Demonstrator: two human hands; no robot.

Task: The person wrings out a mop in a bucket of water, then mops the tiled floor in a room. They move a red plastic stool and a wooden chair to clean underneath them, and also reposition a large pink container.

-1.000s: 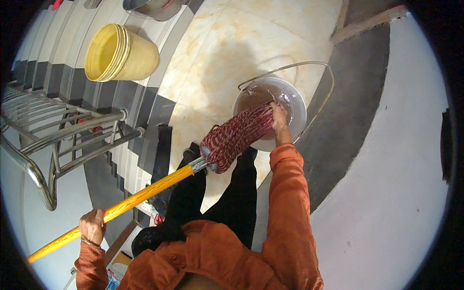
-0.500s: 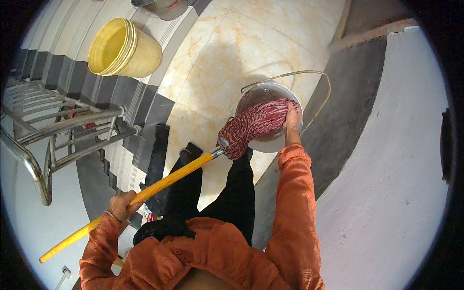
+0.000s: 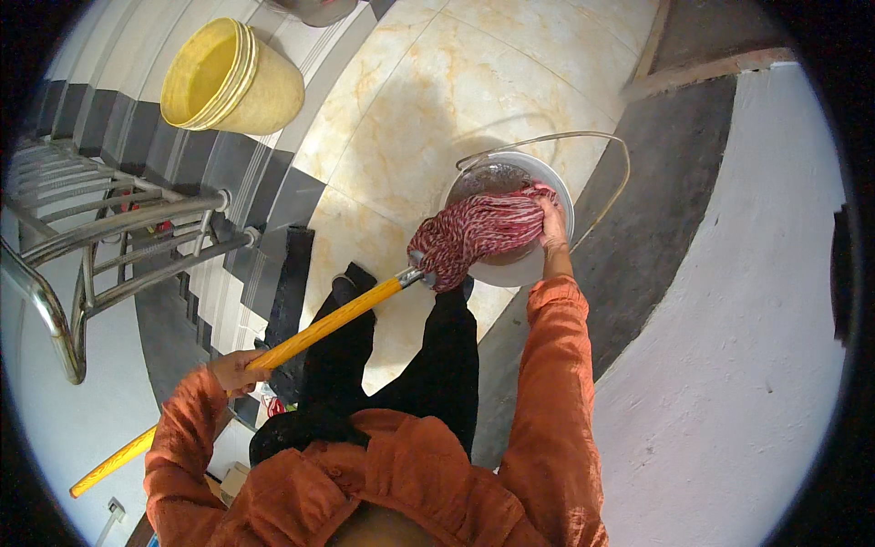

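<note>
A mop lies slanted across the view, with a yellow wooden handle (image 3: 337, 319) and a head of red-and-white yarn strands (image 3: 483, 226). My left hand (image 3: 239, 372) is closed around the handle, and my left forearm covers a stretch of it lower down. At the other end, my right hand (image 3: 553, 226) grips the tips of the strands, its fingers partly hidden behind the yarn. The strands stretch over a pale bucket (image 3: 510, 275) holding murky water, its wire handle (image 3: 627, 169) tipped to the right. A metal socket (image 3: 410, 276) joins yarn and handle.
A yellow bucket (image 3: 264, 91) stands on the striped steps (image 3: 137, 137) at upper left. Below it is a metal railing (image 3: 155, 219). A white wall (image 3: 729, 346) rises on the right beside a dark floor border (image 3: 670, 155). My legs (image 3: 437, 356) stand close to the pale bucket.
My left hand has shifted a little up the handle toward the yarn, and its forearm now crosses over the handle. My right hand keeps its grip on the strands, which look more bunched.
</note>
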